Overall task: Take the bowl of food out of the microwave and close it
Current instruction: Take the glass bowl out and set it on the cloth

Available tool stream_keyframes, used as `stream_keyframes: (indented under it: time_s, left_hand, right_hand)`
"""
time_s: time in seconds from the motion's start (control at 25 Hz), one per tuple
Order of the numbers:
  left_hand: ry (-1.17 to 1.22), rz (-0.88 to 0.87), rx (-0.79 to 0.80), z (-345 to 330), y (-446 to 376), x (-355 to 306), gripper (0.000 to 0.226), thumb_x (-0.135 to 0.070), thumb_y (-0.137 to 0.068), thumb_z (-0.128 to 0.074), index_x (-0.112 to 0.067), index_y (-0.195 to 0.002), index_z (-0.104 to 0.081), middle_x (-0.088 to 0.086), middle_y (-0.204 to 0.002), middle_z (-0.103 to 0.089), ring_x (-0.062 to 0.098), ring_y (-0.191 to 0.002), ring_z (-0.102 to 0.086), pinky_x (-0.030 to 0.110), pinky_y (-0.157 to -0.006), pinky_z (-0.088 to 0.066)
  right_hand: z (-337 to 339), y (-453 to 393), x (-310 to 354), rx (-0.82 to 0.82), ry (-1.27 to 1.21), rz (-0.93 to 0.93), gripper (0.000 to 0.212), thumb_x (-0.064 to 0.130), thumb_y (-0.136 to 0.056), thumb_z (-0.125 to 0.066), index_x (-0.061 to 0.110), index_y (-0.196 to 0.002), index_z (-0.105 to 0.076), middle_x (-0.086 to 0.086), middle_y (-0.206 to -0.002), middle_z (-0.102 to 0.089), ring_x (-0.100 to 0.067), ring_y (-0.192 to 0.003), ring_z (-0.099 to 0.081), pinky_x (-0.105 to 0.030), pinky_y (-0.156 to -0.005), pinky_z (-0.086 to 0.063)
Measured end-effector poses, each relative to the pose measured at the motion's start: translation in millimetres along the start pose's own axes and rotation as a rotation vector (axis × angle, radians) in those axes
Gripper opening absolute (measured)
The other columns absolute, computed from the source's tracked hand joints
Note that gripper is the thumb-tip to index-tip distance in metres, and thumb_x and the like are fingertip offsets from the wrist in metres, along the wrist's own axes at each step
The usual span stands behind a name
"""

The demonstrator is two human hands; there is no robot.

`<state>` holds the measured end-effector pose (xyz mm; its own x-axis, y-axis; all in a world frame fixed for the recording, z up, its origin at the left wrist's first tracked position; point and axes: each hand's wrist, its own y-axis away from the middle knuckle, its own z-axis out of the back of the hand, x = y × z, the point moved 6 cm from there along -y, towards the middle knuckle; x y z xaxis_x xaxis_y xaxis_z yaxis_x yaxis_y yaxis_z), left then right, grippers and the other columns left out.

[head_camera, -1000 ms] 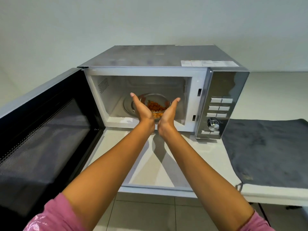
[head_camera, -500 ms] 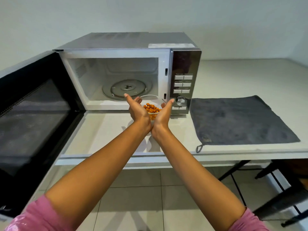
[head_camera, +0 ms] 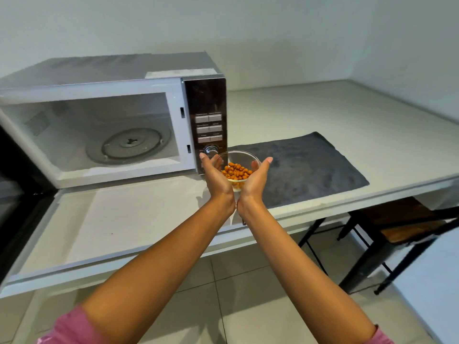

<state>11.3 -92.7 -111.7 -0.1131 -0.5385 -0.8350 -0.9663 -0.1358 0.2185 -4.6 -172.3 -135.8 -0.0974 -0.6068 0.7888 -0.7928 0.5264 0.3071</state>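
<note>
Starting at the far left, the dark microwave door (head_camera: 17,194) is seen swung wide open, so the closing is not yet done. Next to it the microwave (head_camera: 111,95) shows its white, smooth cavity, where only the round glass turntable (head_camera: 129,146) is left. The control panel (head_camera: 207,120) is dark and glossy, with flat buttons and one round knob. Just in front of that panel, the bowl of food (head_camera: 236,170) is held above the pale, matte worktop (head_camera: 124,214). The bowl is small, round and of clear glass, and small orange pieces are seen inside it. It is cupped from below and from both sides by the left hand (head_camera: 216,180) and the right hand (head_camera: 255,181), with the wrists close together. So the taking out appears finished; the bowl is judged to need setting down, perhaps on the soft, fuzzy grey cloth (head_camera: 303,165) at the right, before the door can be shut.
</note>
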Motion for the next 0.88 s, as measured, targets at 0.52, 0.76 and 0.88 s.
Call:
stream_keyframes:
  time_s: [0.52, 0.76, 0.88]
  left_hand:
    - [-0.084, 0.189, 0.278, -116.9, -4.7, 81.9, 0.063, -0.057, -0.103, -0.022, -0.019, -0.151, -0.039, 0.005, -0.153, -0.042, 0.019, -0.124, -0.048, 0.032, -0.096, -0.039]
    - [-0.086, 0.216, 0.344, -143.7, -20.4, 99.8, 0.063, -0.056, -0.104, -0.022, -0.018, -0.154, -0.032, 0.006, -0.148, -0.045, 0.026, -0.139, -0.043, 0.033, -0.098, -0.039]
    - [-0.099, 0.216, 0.352, -149.4, -28.9, 105.3, 0.065, -0.058, -0.103, -0.022, -0.019, -0.154, -0.031, 0.005, -0.149, -0.044, 0.027, -0.140, -0.042, 0.036, -0.104, -0.038]
  right_hand:
    - [86.2, -86.2, 91.2, -0.172, 0.061, 0.123, 0.072, 0.063, -0.101, -0.018, 0.013, -0.143, -0.048, 0.005, -0.119, -0.062, -0.009, -0.096, -0.058, -0.025, -0.076, -0.046]
    - [94.4, -117.9, 111.3, -0.142, 0.122, 0.152, 0.076, 0.062, -0.102, -0.011, 0.011, -0.146, -0.045, -0.003, -0.140, -0.054, -0.018, -0.115, -0.055, -0.023, -0.080, -0.046]
    - [95.4, -128.1, 112.0, -0.135, 0.133, 0.163, 0.078, 0.065, -0.100, -0.011, 0.013, -0.146, -0.045, -0.006, -0.147, -0.052, -0.027, -0.133, -0.050, -0.039, -0.109, -0.042]
